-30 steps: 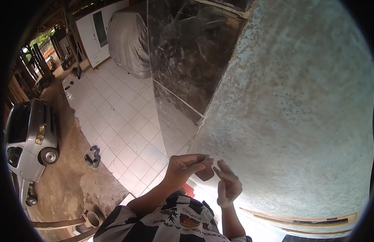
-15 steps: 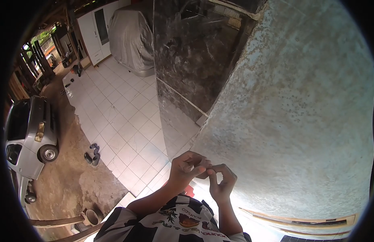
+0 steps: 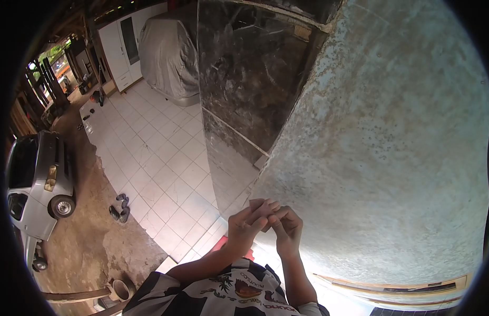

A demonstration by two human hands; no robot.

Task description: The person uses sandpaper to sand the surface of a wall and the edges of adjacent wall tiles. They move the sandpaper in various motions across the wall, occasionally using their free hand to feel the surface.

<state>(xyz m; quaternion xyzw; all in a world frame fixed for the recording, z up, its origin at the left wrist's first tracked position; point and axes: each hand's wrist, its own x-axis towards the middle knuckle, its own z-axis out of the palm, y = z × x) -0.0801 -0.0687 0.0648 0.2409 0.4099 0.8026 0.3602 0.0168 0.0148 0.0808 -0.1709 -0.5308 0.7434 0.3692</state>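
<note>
Currently, I am holding a small brown piece [image 3: 256,202] up in front of my chest, just to the near side of the wall [image 3: 392,131]. My left grip [image 3: 240,226] is pinching it between thumb and fingers, and my right grip [image 3: 289,231] is also closed, its thumb and fingertips seemingly gripping the right edge. My fingers are hiding most of the piece, so I am not telling what it is made of.

As I am judging it, the main risk is slipping: only fingertips are bearing the piece, so one loosened thumb could be sending it down to the floor [image 3: 168,168]. If my grips are pulling against each other, the piece could be creasing or tearing. With my fingers crowding so closely, they could also be getting in one another's way.

As for containers, a pot [image 3: 123,288] is sitting at the near left, and its inside is looking too dim for me to be naming any contents. At the far left a white cabinet [image 3: 114,47] is standing with its doors closed, hiding whatever it is holding. Just right of it, a grey cover [image 3: 168,58] is draping over something bulky, possibly a vehicle.
</note>
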